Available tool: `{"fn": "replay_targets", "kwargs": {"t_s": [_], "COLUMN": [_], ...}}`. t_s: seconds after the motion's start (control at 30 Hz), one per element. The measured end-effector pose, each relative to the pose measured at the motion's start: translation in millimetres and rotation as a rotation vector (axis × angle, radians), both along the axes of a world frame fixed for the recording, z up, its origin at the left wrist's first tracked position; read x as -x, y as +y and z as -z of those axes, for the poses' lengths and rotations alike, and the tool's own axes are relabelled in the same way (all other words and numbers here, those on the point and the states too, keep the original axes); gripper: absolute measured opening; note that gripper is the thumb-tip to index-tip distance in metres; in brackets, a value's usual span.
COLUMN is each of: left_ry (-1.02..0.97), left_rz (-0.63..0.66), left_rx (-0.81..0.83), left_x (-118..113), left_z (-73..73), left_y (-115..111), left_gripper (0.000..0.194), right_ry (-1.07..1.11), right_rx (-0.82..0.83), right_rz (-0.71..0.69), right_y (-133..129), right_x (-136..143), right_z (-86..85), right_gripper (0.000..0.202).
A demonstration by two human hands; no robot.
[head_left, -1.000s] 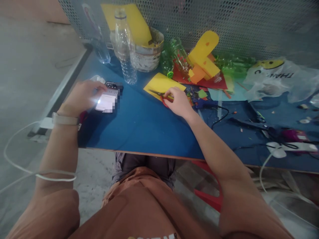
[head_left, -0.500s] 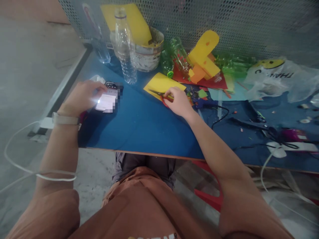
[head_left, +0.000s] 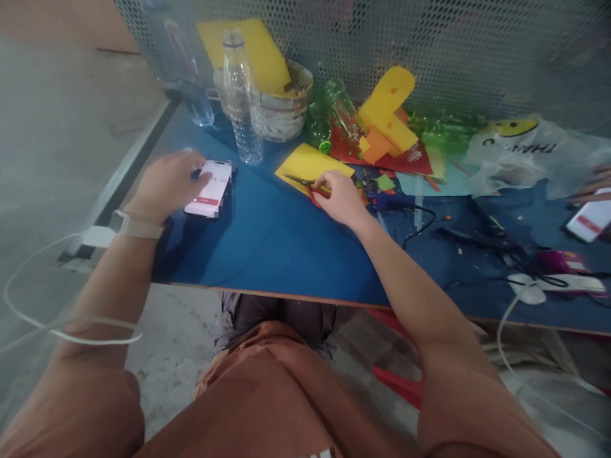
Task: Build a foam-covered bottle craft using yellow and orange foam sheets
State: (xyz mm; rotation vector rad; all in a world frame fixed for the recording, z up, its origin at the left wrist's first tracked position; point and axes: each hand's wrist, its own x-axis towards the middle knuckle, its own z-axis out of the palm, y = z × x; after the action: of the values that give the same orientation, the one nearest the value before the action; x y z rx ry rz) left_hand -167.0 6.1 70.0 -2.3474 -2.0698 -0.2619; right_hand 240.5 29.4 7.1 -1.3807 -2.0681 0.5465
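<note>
My left hand [head_left: 166,181] is over the left edge of a smartphone [head_left: 216,184] that lies face up with its screen lit. Its thumb reaches across the screen, apart from the index finger, and it does not grip the phone. In my right hand [head_left: 340,196] are scissors [head_left: 317,191] with red handles, the fingers closed on the handles. Their dark blades point left and lie over a sheet of yellow paper [head_left: 305,164] on the blue table [head_left: 267,248].
A clear plastic bottle [head_left: 243,108] and a paint-stained bucket [head_left: 281,117] stand at the back. Green bottles [head_left: 341,111], yellow paper cutouts [head_left: 389,117] and a plastic bag [head_left: 520,152] lie rightward. Cables surround a power strip [head_left: 568,283]. Another person's hand [head_left: 596,184] holds a phone [head_left: 589,219].
My left thumb has moved onto the phone, whose screen shows a different page with a red bar. Another person's hand with a phone has come in at the right. My right hand stays on the scissors.
</note>
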Motion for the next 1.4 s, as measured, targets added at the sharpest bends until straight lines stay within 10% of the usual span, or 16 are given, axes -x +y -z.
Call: {"fn": "replay_targets", "kwargs": {"t_s": [0.27,0.47,1.4], "left_ry": [0.168,0.06,-0.018], "left_rz": [0.123,0.336,0.183], "left_rx": [0.049,0.079,0.142], "left_x": [-20,1,6], "left_z": [-23.0,-1.8,-23.0], "left_y": [47,77,52], "left_gripper": [0.051,0.058,0.053], "right_ry": [0.017,-0.002,0.008], "right_rx": [0.011,0.003,-0.002], "right_rz": [-0.005,-0.005,-0.015], "right_y": [-1,-1,1], "right_x": [0,-1,-2], "right_z": [-2.3,-1.5,-0.1], "right_gripper": [0.016,0.016,0.017]}}
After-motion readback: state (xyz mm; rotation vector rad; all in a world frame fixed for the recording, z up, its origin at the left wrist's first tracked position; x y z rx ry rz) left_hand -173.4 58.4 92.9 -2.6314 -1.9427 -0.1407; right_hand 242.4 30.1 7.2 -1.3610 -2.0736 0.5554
